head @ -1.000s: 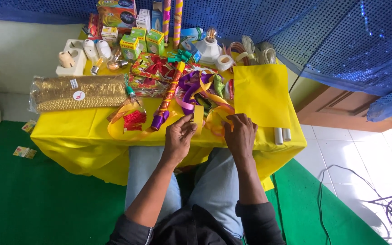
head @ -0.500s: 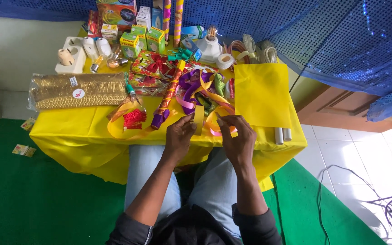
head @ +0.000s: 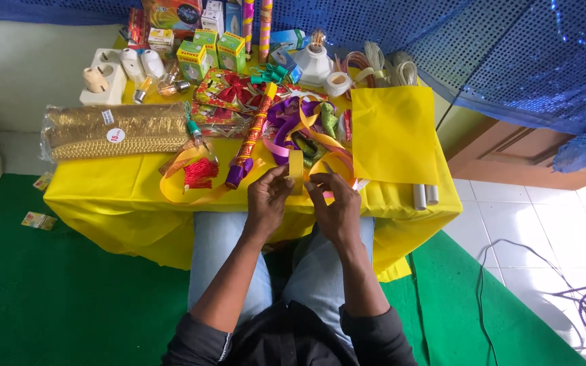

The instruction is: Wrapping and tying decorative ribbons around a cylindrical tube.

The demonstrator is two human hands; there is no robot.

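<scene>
Head view is showing a yellow ribbon strip (head: 296,171) standing upright between the two hands, just above the near edge of the desk (head: 103,196). The left hand (head: 269,198) is pinching the strip from the left, its fingers (head: 285,177) closing together on the band, seemingly to keep it taut and vertical. The right hand (head: 334,203) is meeting it from the other side, its fingers (head: 317,184) clamping on the lower part of the same ribbon, where the strip is curling down toward the desk. Held this way, the strip is staying clear of the clutter behind it.

Just beyond the hands a tangle of purple and yellow ribbons (head: 293,125) is lying, with a patterned gift-wrap roll (head: 249,146) slanting beside it and a red tassel (head: 200,173) to the left. A yellow paper sheet (head: 395,132) is covering the right part of the desk, and two small grey cylinders (head: 425,196) are resting near its right edge. Farther left a gold trim bundle in clear plastic (head: 113,130) is lying flat. The back row is crowding with small green boxes (head: 211,54) and white plug fittings (head: 113,71).

Open room is sitting mostly along the front left strip of the yellow cloth; the green floor mat (head: 69,291) is spreading below.
</scene>
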